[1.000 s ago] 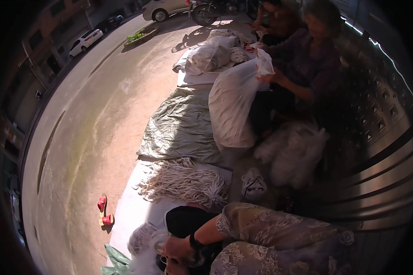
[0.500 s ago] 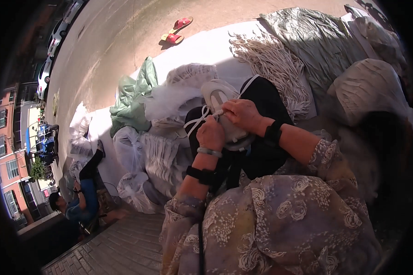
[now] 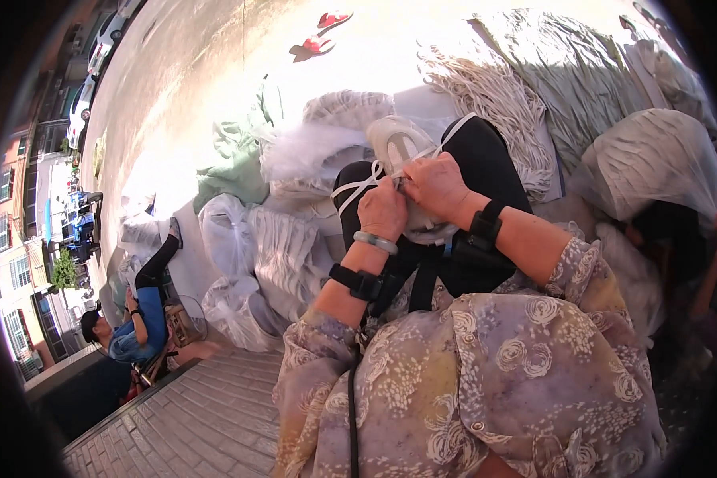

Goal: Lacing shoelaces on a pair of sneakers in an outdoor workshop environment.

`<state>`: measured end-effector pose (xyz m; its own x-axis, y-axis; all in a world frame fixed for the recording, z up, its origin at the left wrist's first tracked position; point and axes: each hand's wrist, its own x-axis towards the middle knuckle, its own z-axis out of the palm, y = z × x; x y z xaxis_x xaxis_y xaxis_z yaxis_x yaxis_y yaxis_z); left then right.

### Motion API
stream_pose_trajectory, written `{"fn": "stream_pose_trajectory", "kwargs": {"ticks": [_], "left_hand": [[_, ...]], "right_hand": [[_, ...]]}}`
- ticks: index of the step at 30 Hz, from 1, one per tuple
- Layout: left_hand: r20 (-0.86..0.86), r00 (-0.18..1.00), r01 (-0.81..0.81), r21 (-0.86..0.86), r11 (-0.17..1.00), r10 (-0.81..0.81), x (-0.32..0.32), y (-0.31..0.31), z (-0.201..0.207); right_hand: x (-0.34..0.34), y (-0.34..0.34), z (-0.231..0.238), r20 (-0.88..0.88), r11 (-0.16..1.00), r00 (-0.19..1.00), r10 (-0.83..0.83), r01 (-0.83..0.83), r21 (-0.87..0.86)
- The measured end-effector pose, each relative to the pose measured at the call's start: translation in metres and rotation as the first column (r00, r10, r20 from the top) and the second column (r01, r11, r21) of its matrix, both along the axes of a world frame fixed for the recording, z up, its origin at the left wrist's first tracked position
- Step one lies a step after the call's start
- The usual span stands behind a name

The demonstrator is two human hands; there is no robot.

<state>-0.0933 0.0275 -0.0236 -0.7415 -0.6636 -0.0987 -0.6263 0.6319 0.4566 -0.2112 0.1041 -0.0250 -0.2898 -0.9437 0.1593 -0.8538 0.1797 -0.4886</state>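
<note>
A white shoe [image 3: 393, 134] with a grey inside lies on my lap between my dark-trousered knees, its far end pointing away from me. White shoelaces [image 3: 358, 188] cross it, one loose end looping over my left knee and another reaching toward the right knee. My left hand [image 3: 382, 209] is closed in a pinch on the lace at the shoe's left side. Just beside it, nearly touching, my right hand [image 3: 436, 186] is also closed on the lace over the middle of the shoe. The fingers hide the spot where the laces meet.
A heap of loose white laces [image 3: 498, 103] lies ahead right, beside a crumpled grey-green sheet [image 3: 562, 68]. Plastic-wrapped white bundles [image 3: 287, 251] crowd my left; a large filled bag [image 3: 653, 159] stands right. Red slippers [image 3: 317, 45] lie far ahead. A person in blue [image 3: 139, 323] sits far left.
The view has shifted slightly and brightened, so the shoe and both hands appear a little farther right. Both hands keep their pinch on the laces, with the left slightly nearer the right.
</note>
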Motion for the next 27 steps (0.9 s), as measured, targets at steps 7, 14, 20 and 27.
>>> {"fn": "stream_pose_trajectory", "kwargs": {"ticks": [7, 14, 20, 27], "left_hand": [[-0.018, 0.999, 0.040, 0.006, 0.999, -0.040, 0.004, -0.002, -0.003], [-0.193, 0.977, 0.106, 0.080, 0.991, -0.089, 0.008, -0.008, -0.001], [-0.268, 0.958, 0.127, 0.076, 0.989, -0.103, 0.009, -0.010, -0.003], [-0.238, 0.971, 0.033, 0.058, 0.998, -0.018, 0.003, -0.003, -0.002]], "right_hand": [[-0.001, 0.005, -0.004, -0.145, 0.996, 0.986, 0.080, -0.085, -0.029], [0.003, 0.006, -0.005, -0.341, 0.991, 0.930, 0.134, -0.135, 0.020], [0.006, 0.002, 0.000, -0.392, 0.976, 0.903, 0.178, -0.211, -0.044], [-0.007, 0.016, 0.018, -0.418, 0.942, 0.857, 0.301, -0.334, -0.007]]}}
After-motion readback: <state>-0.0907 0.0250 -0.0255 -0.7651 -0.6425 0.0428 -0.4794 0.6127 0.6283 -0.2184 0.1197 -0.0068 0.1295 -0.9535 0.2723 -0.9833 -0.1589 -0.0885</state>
